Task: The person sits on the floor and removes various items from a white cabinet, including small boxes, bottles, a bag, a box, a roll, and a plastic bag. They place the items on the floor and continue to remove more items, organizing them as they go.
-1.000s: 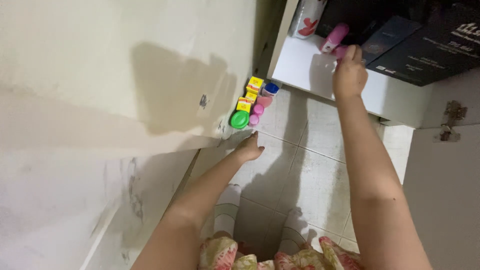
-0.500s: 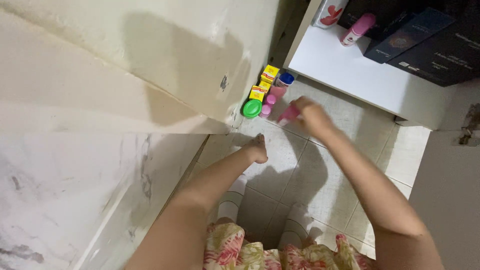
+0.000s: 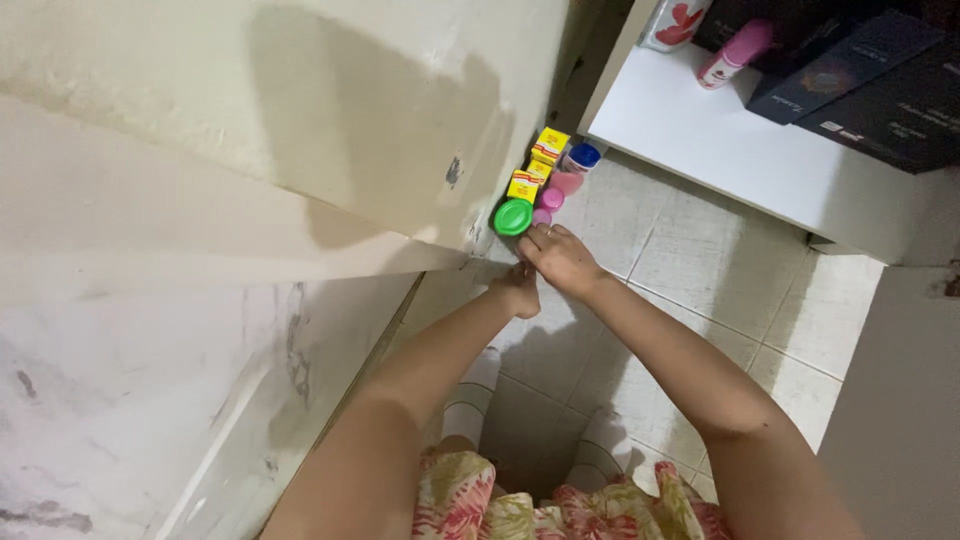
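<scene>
Two hands low on the tiled floor (image 3: 690, 260): our right hand (image 3: 560, 258) curls down just below the pink bottles (image 3: 548, 205), and whether it grips one we cannot tell. Just left of it, our left hand (image 3: 518, 290) rests loosely closed, holding nothing. Above the fingers we count two yellow boxes (image 3: 535, 165), one green lid (image 3: 513, 216), one blue-capped jar (image 3: 580, 157).

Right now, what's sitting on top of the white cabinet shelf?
On the white shelf a pink-capped bottle lies tilted beside dark boxes, with a white container with a red mark at the left. Anything behind the boxes is hidden.
</scene>
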